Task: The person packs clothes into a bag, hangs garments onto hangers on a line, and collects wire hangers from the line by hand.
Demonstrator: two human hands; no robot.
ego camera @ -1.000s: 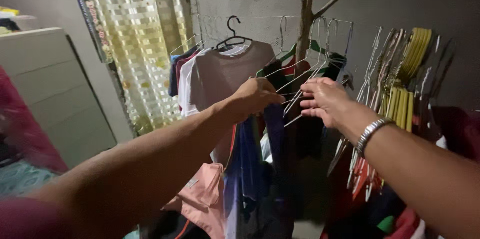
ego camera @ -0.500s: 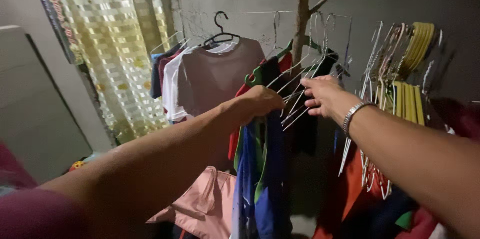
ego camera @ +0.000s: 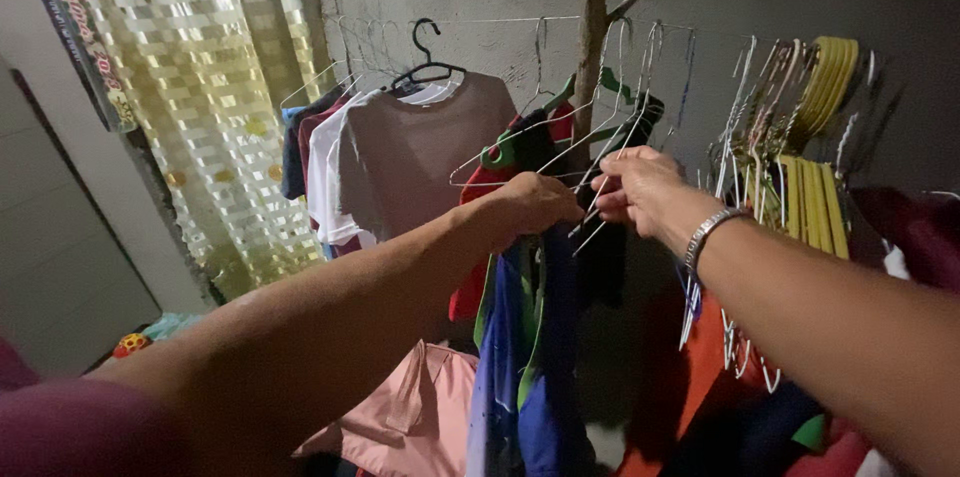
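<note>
A single sign-like item shows: a narrow printed banner strip (ego camera: 75, 32) hanging at the upper left, running slantwise down along the left edge of the yellow checked curtain (ego camera: 200, 87). Its ground is dark, with lettering in red, white and blue tones and a pale border; the lower end is dim, so it may be the edge of a larger tarpaulin poster. No packages, product labels or screens appear.
</note>
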